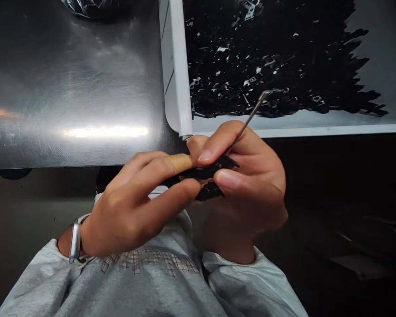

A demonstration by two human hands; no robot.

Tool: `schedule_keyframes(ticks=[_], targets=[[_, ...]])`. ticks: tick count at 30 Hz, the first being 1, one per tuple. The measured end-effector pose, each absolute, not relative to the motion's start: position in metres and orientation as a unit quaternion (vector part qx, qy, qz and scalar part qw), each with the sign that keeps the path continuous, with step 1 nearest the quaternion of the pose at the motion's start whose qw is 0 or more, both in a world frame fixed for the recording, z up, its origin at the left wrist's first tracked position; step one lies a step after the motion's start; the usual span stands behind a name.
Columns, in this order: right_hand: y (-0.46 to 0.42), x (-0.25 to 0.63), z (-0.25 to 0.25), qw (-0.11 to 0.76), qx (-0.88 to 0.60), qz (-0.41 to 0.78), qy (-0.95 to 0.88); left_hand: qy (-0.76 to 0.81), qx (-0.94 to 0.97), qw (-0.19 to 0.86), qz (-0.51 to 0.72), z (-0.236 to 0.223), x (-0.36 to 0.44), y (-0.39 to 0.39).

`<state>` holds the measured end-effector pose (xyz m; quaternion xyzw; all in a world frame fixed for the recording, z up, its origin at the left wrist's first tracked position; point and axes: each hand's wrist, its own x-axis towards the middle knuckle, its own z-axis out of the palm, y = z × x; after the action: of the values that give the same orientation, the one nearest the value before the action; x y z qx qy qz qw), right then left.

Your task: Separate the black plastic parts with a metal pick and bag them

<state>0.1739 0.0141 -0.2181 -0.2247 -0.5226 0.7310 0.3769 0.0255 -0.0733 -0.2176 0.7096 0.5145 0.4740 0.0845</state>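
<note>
Black part (211, 169) (one piece or two, unclear) is partly hidden, mid-view; thin metal tool (252, 115), bent-tipped, slants up rightward.

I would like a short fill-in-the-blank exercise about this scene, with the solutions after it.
1. The left hand has a silver-cased ____ strapped at its wrist.
2. The right hand holds a thin metal tool.
The part between the hands is ____ in colour.
3. The metal table lies to the ____ of the white tray.

Missing words: watch; black; left.
</note>
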Motion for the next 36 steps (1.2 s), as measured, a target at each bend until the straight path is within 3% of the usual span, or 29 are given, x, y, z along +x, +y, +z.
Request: schedule_keyframes(ticks=[5, 10, 19, 32, 36], targets=[[0.016, 0.172, -0.216, 0.394, -0.222, 0.75, -0.483, 0.493, 0.741, -0.022, 0.454, -0.217, 0.021, -0.071], [0.017, 0.173, -0.22, 0.417, -0.221, 0.74, -0.479, 0.566, 0.715, 0.031, 0.41, -0.208, 0.028, -0.078], [0.018, 0.17, -0.213, 0.414, -0.241, 0.733, -0.482, 0.561, 0.721, 0.057, 0.402, -0.209, 0.025, -0.079], [0.008, 0.174, -0.224, 0.395, -0.276, 0.715, -0.506, 0.574, 0.711, 0.025, 0.405, -0.21, 0.02, -0.068], [0.009, 0.168, -0.222, 0.396, -0.256, 0.736, -0.486, 0.54, 0.708, 0.018, 0.455, -0.217, 0.015, -0.063]])
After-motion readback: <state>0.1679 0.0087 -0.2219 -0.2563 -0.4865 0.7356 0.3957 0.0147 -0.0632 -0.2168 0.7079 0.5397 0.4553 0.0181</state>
